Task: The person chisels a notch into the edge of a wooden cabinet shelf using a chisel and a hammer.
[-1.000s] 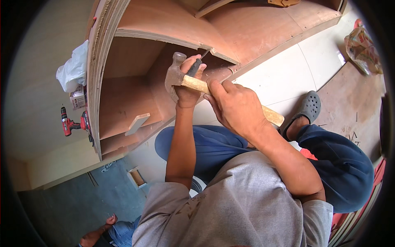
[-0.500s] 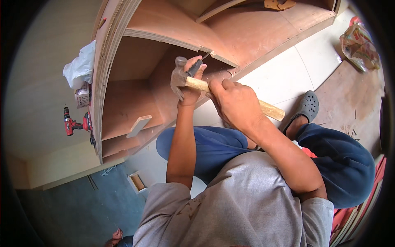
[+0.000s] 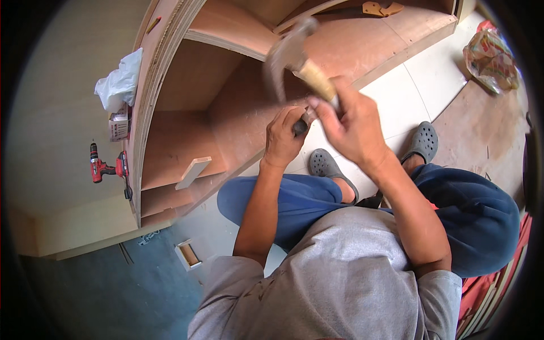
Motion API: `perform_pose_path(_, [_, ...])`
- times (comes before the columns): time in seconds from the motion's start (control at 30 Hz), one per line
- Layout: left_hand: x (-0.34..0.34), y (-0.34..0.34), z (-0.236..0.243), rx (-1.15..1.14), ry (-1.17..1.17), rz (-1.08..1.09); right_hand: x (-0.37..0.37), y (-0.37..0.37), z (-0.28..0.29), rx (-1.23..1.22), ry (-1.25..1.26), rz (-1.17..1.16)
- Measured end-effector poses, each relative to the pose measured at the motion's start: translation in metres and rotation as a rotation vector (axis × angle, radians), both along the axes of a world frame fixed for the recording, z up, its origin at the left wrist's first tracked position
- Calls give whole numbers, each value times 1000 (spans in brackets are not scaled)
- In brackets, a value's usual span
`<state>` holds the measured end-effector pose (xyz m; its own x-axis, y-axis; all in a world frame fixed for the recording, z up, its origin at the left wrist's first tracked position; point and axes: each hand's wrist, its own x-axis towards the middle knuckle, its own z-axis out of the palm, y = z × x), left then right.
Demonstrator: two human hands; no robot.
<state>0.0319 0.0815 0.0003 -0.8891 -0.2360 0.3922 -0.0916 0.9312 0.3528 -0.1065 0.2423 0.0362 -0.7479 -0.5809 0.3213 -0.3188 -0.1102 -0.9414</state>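
Note:
My right hand (image 3: 360, 127) grips the wooden handle of a claw hammer (image 3: 315, 80). The hammer's metal head is raised and smeared by motion, in front of the plywood cabinet (image 3: 181, 133). Below it, my left hand (image 3: 281, 141) is closed round the dark handle of a chisel (image 3: 299, 127), whose butt end faces up. The chisel's blade is hidden. Both hands are close together beside the cabinet's open compartment. The end of the divider's edge lies behind the hammer and hands.
A red cordless drill (image 3: 105, 165), a white plastic bag (image 3: 120, 80) and a small box (image 3: 120, 126) rest on the cabinet's left side. A handsaw handle (image 3: 382, 9) lies at the back. A loose wood strip (image 3: 194, 172) stands inside. Plastic packaging (image 3: 492, 59) sits at far right.
The hammer has swung up and its head has moved away from my left hand. My left hand has shifted nearer to me and right, with the chisel turned in it.

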Motion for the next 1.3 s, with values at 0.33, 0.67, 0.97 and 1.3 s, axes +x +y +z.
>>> perform_pose_path(0.33, [4,-8,3,52,113,51,-31,9,-25,33,-255,-174])
perform_pose_path(0.67, [-10,-26,22,79,258,75,-2,4,-71,8,-95,17])
perform_pose_path(0.97, [-26,-47,39,200,315,15,11,-6,-68,9,111,323])
perform_pose_path(1.3, [-42,-37,41,73,200,207,-3,-2,-17,-213,196,327])
